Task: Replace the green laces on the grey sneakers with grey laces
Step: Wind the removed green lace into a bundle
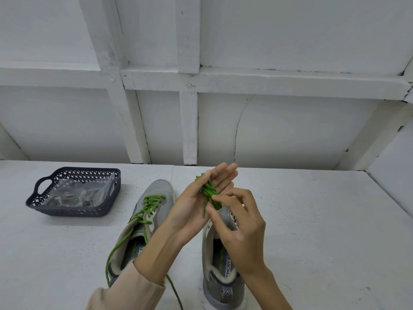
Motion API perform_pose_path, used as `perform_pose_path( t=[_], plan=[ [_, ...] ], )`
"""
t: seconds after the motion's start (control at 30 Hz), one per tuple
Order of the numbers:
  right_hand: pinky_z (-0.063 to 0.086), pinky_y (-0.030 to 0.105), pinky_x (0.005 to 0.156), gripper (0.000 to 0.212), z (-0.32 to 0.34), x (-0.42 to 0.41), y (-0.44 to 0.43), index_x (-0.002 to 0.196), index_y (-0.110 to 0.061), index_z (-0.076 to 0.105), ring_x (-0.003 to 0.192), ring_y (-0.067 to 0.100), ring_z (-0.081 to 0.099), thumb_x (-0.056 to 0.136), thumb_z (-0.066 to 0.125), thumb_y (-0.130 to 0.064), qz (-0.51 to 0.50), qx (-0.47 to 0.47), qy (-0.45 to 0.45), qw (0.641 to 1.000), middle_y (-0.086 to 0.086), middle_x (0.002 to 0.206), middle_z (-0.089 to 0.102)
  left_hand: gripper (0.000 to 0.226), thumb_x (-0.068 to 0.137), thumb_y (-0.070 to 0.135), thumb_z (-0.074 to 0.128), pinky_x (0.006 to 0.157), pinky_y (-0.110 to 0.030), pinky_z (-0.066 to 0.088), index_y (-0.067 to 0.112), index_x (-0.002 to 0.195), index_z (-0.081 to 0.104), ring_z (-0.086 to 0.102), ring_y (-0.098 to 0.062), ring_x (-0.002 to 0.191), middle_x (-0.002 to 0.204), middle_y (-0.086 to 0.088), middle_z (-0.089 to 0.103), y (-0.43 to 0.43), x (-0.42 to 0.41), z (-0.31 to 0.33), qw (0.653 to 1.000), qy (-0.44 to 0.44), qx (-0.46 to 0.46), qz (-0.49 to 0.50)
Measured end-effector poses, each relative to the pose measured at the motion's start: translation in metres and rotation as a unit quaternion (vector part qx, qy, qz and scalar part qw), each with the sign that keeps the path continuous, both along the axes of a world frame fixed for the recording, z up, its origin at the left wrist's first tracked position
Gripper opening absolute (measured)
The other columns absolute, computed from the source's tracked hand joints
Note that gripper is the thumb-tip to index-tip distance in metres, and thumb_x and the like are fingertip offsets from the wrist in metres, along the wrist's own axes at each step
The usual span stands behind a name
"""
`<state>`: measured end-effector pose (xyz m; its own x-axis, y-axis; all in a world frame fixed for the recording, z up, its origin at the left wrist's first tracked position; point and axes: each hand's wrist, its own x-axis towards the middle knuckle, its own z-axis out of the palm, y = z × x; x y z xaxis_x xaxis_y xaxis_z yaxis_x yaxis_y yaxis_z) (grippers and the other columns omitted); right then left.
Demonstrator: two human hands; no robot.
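- The left hand [196, 198] is held flat with straight fingers, above and right of the laced shoe [161, 198]. A lace bundle [209, 191] is wound round its fingers.
- The right hand [239, 222] pinches the bundle's near end.
- The laced shoe carries a green lace [149, 204], its ends trailing loose.
- The second shoe [220, 265] stands right of the laced shoe, under the hands.
- A basket [76, 211] of clear bags [78, 193] sits left of the laced shoe.

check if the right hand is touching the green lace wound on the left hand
Touching. The head view shows the right hand pinching the green lace coiled round the straight fingers of the left hand.
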<state>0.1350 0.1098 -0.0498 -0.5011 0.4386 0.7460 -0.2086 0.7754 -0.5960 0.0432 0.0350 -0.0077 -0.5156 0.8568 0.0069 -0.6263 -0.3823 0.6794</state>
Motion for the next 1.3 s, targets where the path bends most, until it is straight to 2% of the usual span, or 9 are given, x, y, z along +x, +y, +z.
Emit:
perform_pose_path(
  t=[0.23,0.47,0.57,0.7,0.8,0.9,1.03,1.17,1.3],
  plan=[
    [0.048,0.018,0.074,0.029,0.018,-0.002,0.004,0.109,-0.024,0.065,0.089,0.003,0.062,0.088,0.063,-0.044,0.024,-0.101,-0.066,0.992,-0.014,0.101,0.066,0.053,0.103,0.034,0.029,0.111,-0.031,0.039,-0.002,0.135,0.05,0.047,-0.022,0.135,0.142,-0.014,0.052,0.0,0.007,-0.003,0.999,-0.007,0.016,-0.051],
    [0.038,0.016,0.076,0.016,0.047,0.008,0.025,0.099,-0.02,0.066,0.092,0.016,0.057,0.088,0.062,-0.03,0.017,-0.08,0.021,0.996,-0.003,0.098,0.062,0.047,0.102,0.029,0.033,0.11,-0.031,0.04,-0.001,0.132,0.053,0.05,-0.025,0.132,0.137,-0.015,0.056,0.003,0.012,-0.01,0.992,0.092,-0.036,-0.083],
    [0.042,0.021,0.081,0.018,0.067,0.014,0.048,0.105,-0.024,0.064,0.099,0.016,0.059,0.088,0.06,-0.027,0.1,-0.124,-0.025,0.987,-0.007,0.104,0.065,0.039,0.099,0.024,0.035,0.104,-0.035,0.044,0.004,0.112,0.066,0.061,-0.028,0.115,0.116,-0.016,0.067,-0.003,0.01,-0.006,0.981,0.128,-0.04,-0.139],
    [0.048,0.029,0.097,0.032,0.079,0.014,0.075,0.119,-0.014,0.065,0.113,0.02,0.062,0.093,0.054,-0.026,0.381,-0.203,-0.274,0.859,0.005,0.114,0.069,0.024,0.096,0.03,0.049,0.089,-0.034,0.045,0.013,0.083,0.061,0.062,-0.026,0.09,0.081,-0.005,0.062,-0.008,0.011,-0.001,0.956,0.166,-0.046,-0.236],
    [0.049,0.025,0.091,0.04,0.067,0.008,0.078,0.118,-0.008,0.066,0.106,0.016,0.065,0.09,0.061,-0.036,0.445,-0.229,-0.34,0.796,0.003,0.104,0.071,0.024,0.091,0.036,0.056,0.088,-0.035,0.044,0.015,0.079,0.058,0.063,-0.022,0.082,0.075,-0.001,0.059,-0.008,0.013,0.002,0.947,0.175,-0.04,-0.266],
    [0.05,0.023,0.083,0.047,0.058,0.002,0.079,0.109,-0.003,0.066,0.095,0.016,0.064,0.082,0.07,-0.041,0.458,-0.295,-0.32,0.775,0.005,0.099,0.068,0.021,0.092,0.032,0.054,0.091,-0.041,0.041,0.016,0.079,0.057,0.062,-0.021,0.08,0.074,0.0,0.056,-0.008,0.012,0.0,0.946,0.167,-0.046,-0.273],
    [0.051,0.017,0.066,0.018,0.052,0.0,0.079,0.099,0.001,0.057,0.065,0.004,0.065,0.09,0.054,-0.015,0.464,-0.343,-0.311,0.755,-0.011,0.071,0.068,0.026,0.095,0.023,0.042,0.094,-0.042,0.038,0.013,0.08,0.061,0.063,-0.021,0.078,0.073,-0.002,0.055,-0.007,0.009,-0.005,0.956,0.111,-0.094,-0.254],
    [0.05,0.021,0.067,0.035,0.035,-0.006,0.084,0.094,-0.007,0.063,0.066,0.017,0.059,0.079,0.076,-0.036,0.474,-0.38,-0.305,0.733,0.01,0.078,0.058,0.026,0.092,0.022,0.044,0.097,-0.043,0.036,0.01,0.082,0.065,0.065,-0.021,0.077,0.073,-0.003,0.058,-0.006,0.011,-0.002,0.952,0.097,-0.129,-0.26],
    [0.05,0.02,0.061,0.037,0.027,-0.007,0.086,0.09,-0.01,0.064,0.058,0.015,0.06,0.074,0.081,-0.039,0.487,-0.415,-0.287,0.713,0.01,0.068,0.056,0.029,0.089,0.021,0.046,0.084,-0.031,0.053,0.008,0.079,0.069,0.067,-0.022,0.077,0.072,-0.006,0.062,-0.004,0.012,0.005,0.952,0.085,-0.146,-0.255]
  ],
)
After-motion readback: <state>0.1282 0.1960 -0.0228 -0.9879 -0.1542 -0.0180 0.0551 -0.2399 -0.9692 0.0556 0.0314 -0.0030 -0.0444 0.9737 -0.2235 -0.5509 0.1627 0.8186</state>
